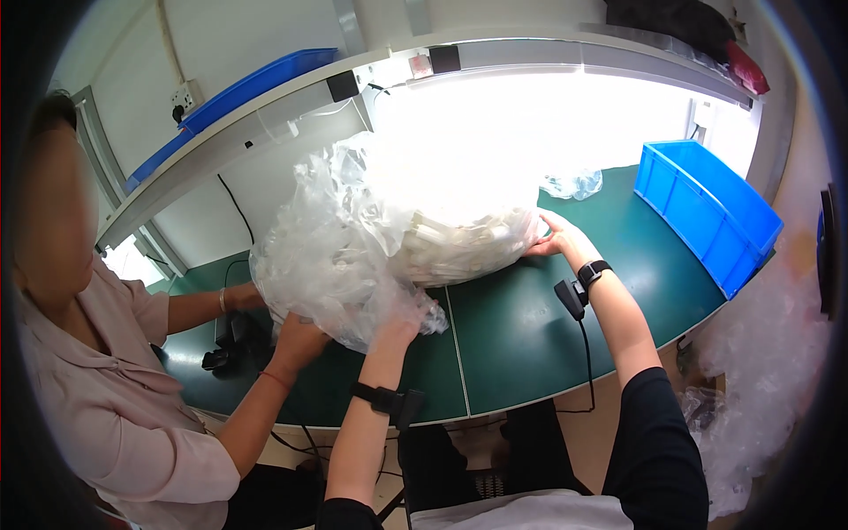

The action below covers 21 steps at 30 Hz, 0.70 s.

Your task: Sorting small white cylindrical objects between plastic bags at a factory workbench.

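A big clear plastic bag [468, 252] filled with whitish long pieces lies on the green table, its far side lost in glare. Loose crumpled film [322, 238] bunches up at its left end. My left hand [402, 320] grips the near edge of this film, its fingers partly covered by the plastic. At the bag's right end, my right hand [555, 235] has thumb and fingers closed on the corner. A co-worker's hands, one [300, 340] near and one [245, 296] farther off, are at the left side of the film, with fingertips hidden.
A blue crate [707, 212] stands at the table's right. Behind the bag lies a small clear plastic bag [572, 184]. A shelf [521, 51] with blue trays [256, 84] spans the back. Black devices [237, 340] sit by the co-worker. More clear plastic [751, 380] fills the right side.
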Tool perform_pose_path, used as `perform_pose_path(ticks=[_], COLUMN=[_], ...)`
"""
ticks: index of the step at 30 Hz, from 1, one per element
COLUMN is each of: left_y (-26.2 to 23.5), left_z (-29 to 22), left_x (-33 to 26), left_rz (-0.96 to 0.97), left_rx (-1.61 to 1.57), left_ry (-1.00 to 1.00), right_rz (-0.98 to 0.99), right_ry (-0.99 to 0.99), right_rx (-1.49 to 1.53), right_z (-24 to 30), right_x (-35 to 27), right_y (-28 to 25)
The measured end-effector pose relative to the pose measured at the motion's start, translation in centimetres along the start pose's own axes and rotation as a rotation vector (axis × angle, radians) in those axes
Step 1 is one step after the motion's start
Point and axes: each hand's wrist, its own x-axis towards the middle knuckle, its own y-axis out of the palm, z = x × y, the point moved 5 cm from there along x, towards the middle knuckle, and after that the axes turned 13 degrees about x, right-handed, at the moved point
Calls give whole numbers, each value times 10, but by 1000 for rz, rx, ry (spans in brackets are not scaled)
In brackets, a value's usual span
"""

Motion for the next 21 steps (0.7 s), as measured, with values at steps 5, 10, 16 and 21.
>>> perform_pose_path(ticks=[5, 10, 16, 21], left_y=[40, 56, 77, 86], left_z=[-13, 8, 31, 31], left_x=[15, 55, 85, 86], left_rz=[218, 352, 400, 508], left_rx=[-215, -158, -160, 395], left_ry=[358, 332, 266, 457], right_rz=[38, 6, -14, -128], right_ry=[41, -123, -354, -318], right_rx=[105, 80, -58, -119], right_z=[24, 65, 93, 129], right_x=[14, 22, 20, 26], right_y=[-12, -39, -52, -96])
